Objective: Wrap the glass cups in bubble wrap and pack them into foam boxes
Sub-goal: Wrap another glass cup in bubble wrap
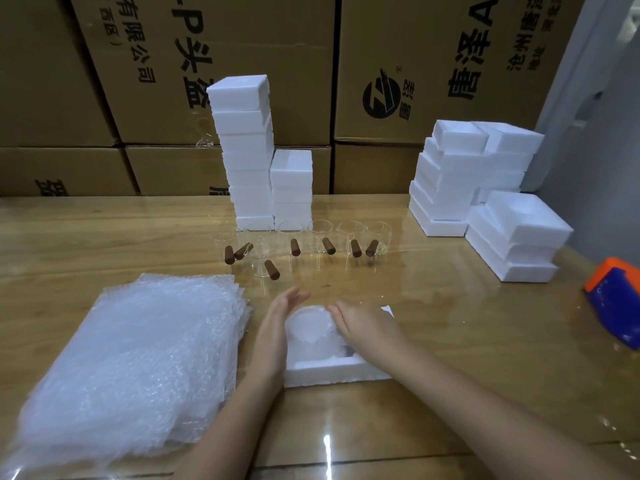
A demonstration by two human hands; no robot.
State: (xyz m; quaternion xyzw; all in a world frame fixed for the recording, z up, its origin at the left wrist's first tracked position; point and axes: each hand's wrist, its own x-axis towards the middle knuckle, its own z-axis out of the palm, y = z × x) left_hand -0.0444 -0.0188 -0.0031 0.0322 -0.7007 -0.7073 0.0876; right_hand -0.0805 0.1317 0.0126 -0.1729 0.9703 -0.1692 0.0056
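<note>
Your left hand (275, 327) and right hand (365, 329) are both bare. Your left forearm (225, 427) shows uncovered all the way to the near edge of the view, and your right forearm (485, 410) likewise to the near right corner. Both forearms are slim and smooth. Your fingers (294, 297) are slender, but the picture is too soft to make out your nails or any fine marks.

The middle carton (242, 36) carries sideways print: "有限公司", "(西区)" and "P头盔". The right carton (429, 32) shows "唐泽A", "沧州唐泽" and a round black logo (381, 95).
</note>
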